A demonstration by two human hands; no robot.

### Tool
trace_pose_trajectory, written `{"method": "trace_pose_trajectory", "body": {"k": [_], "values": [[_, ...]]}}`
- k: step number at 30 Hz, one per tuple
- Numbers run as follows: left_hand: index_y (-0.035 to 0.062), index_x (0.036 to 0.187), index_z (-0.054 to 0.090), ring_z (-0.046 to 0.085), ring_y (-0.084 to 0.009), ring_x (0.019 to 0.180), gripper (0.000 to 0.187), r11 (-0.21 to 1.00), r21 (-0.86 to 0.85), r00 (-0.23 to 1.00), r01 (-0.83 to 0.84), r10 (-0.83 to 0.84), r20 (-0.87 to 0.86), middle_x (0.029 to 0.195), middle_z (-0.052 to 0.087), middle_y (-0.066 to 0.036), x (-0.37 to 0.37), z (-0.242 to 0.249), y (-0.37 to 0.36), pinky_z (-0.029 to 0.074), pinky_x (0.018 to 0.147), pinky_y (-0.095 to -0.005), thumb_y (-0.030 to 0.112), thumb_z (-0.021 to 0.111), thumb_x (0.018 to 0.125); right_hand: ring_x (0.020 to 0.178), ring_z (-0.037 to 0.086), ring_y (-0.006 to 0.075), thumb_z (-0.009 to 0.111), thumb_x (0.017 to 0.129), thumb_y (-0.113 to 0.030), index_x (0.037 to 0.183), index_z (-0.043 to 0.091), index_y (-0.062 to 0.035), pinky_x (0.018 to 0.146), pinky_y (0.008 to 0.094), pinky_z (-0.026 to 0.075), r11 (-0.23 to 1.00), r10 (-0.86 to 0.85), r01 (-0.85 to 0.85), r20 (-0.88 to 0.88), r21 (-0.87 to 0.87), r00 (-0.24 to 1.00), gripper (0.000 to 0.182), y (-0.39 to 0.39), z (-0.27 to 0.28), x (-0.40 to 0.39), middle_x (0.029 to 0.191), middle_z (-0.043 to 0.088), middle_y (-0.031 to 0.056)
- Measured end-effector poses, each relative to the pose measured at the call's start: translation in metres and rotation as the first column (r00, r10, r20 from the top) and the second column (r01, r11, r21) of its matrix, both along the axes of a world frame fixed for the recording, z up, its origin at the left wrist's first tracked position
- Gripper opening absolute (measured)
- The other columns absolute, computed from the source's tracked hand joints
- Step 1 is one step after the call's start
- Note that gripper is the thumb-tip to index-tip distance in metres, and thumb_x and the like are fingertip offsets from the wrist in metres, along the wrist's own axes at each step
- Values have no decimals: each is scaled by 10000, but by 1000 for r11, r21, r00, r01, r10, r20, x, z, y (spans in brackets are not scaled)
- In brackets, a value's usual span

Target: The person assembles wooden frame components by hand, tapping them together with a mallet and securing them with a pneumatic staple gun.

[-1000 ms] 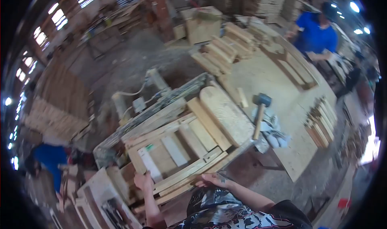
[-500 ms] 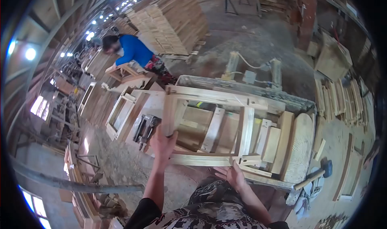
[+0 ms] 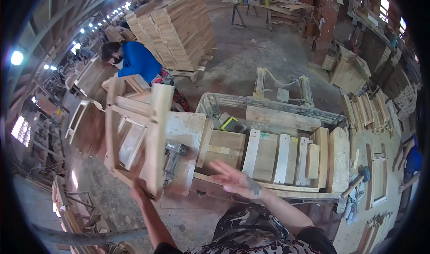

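Observation:
My left hand point(image 3: 139, 192) grips the lower corner of a wooden frame point(image 3: 160, 119), which stands tilted at the left of the bench. My right hand point(image 3: 235, 180) is apart from it, fingers spread and holding nothing, over the near edge of the workbench point(image 3: 338, 195). A nail gun point(image 3: 174, 160) lies on a pale board point(image 3: 186, 131) just right of the frame. Between the bench's long sides, several wooden slats point(image 3: 281, 157) lie crosswise, with a thick rounded block point(image 3: 338, 160) at the right end.
A person in blue point(image 3: 141, 61) bends over woodwork at the back left; another person's arm point(image 3: 410, 182) shows at the right edge. A mallet point(image 3: 358, 182) rests at the bench's right corner. Stacked wood point(image 3: 179, 30) stands behind. Clamp posts point(image 3: 260, 81) rise from the bench's far side.
The wooden frame has swung left off the bench in my left hand and is now tilted up. My right hand has let go of its near corner and moved left.

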State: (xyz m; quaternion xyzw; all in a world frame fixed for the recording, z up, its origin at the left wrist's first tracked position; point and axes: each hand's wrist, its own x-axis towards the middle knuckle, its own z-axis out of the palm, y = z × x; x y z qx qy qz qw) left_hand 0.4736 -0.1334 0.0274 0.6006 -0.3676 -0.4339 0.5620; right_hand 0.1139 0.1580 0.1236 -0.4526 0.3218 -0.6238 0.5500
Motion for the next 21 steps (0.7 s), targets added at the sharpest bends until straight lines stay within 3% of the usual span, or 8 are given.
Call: {"method": "trace_pose_trajectory", "body": {"k": [5,9,13,14,15,16,19,21], "values": [[-61,885,731,654,-259,644,575,988,129,806,-79,-13,592,728,692,-167,55,7,-129,529,617,-374,506,654,824,1319,490,261,590,989,-209,1539,237,-57,1087,389,401,842,-333,408,-255,354,908,670,74,-78,6,1520,402,135],[9,884,742,605,-209,483,618,872,483,599,-78,-346,722,731,700,-120,35,2,-150,504,455,-356,600,562,889,1244,556,241,618,968,-135,1483,347,-22,1041,347,450,561,-575,628,-291,540,764,593,139,-104,25,1422,507,160],[35,1112,694,631,-206,604,632,972,189,777,141,-227,586,887,721,-112,77,-118,-179,533,536,-374,614,580,885,1203,583,211,643,959,-160,1429,433,-9,1025,322,461,325,-746,745,-326,583,580,537,174,-118,37,1340,580,148],[22,1100,680,622,-200,615,576,914,311,193,261,-365,911,879,710,-100,85,-137,-186,533,554,-384,557,559,923,1171,599,193,648,961,-194,1397,475,-9,1005,313,472,263,-768,775,-361,574,528,504,174,-108,41,1291,615,137],[9,1089,667,612,-194,626,523,901,312,-448,302,-154,881,870,699,-89,92,-155,-192,532,571,-393,499,538,960,1156,589,174,601,989,-196,1425,442,-16,989,308,470,259,-751,793,-401,551,524,498,177,-104,42,1305,601,122],[48,984,684,541,-203,497,408,538,-367,-50,759,610,791,640,619,-90,46,-113,-148,486,475,-397,448,633,917,1150,586,158,599,993,-213,1403,462,-10,989,298,468,238,-778,805,-390,543,493,478,183,-118,42,1295,606,111],[35,677,673,595,-324,569,432,958,-166,360,233,74,930,660,648,-139,-68,-69,-22,482,540,-400,395,607,906,1149,583,162,603,991,-234,1368,494,-7,989,296,463,179,-814,855,-415,488,407,453,200,-113,30,1276,615,107],[36,700,671,577,-296,553,416,934,-122,467,336,-53,883,644,630,-124,-128,-57,7,473,522,-388,386,605,916,1148,584,163,602,991,-235,1362,502,-10,985,300,465,160,-827,879,-424,450,368,446,217,-109,16,1272,618,107]]}}
